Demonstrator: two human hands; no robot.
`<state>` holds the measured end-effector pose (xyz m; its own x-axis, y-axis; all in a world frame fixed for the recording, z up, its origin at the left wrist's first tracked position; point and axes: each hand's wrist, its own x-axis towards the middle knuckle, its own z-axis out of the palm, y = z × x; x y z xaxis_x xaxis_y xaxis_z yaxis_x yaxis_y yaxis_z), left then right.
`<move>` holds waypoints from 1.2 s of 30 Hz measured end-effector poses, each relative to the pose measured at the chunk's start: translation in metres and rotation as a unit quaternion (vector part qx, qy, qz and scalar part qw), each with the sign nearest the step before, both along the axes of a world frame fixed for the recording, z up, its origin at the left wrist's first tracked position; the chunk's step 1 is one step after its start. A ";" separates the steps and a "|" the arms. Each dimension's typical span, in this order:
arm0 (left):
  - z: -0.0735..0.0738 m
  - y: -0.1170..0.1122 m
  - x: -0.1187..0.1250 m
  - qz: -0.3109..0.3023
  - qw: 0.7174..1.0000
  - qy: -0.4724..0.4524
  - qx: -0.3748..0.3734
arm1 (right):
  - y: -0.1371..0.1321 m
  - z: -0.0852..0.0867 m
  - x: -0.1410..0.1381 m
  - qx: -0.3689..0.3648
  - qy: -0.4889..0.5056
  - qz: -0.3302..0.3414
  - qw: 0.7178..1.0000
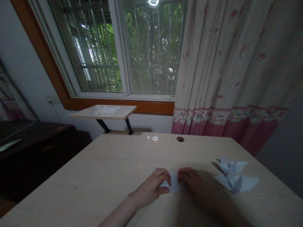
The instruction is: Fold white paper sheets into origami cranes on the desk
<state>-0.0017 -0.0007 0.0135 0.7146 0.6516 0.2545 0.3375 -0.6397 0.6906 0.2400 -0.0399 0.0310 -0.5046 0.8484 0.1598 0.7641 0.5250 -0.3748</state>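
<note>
A small piece of folded white paper lies on the desk between my hands. My left hand grips its left side, with the fingers curled over the top and the thumb along the near edge. At the right end of the paper, my right hand has its bent fingertips pressed on it; that thumb is hidden. To the right of my right hand stand two folded paper birds, a farther one and a nearer one, close together and overlapping in view.
The pale wooden desk has a round cable hole near its back edge. A raised shelf at the back left carries white paper. Behind are a barred window and a flowered curtain. A dark surface lies left.
</note>
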 end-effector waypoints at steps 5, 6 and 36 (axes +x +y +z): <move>-0.001 0.002 -0.001 -0.002 1.000 -0.007 -0.018 | 0.003 -0.003 0.004 -0.005 -0.014 0.017 1.000; -0.001 0.001 -0.001 -0.001 1.000 -0.007 -0.016 | 0.003 -0.003 0.005 -0.003 -0.014 0.020 1.000; -0.001 -0.011 0.006 -0.003 0.929 0.195 0.314 | -0.002 0.000 0.005 0.018 -0.057 0.035 0.998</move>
<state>0.0043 -0.0112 0.0121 0.8350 0.4580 0.3051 0.4790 -0.8778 0.0067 0.2448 -0.0419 0.0306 -0.5784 0.8058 0.1274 0.7624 0.5894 -0.2670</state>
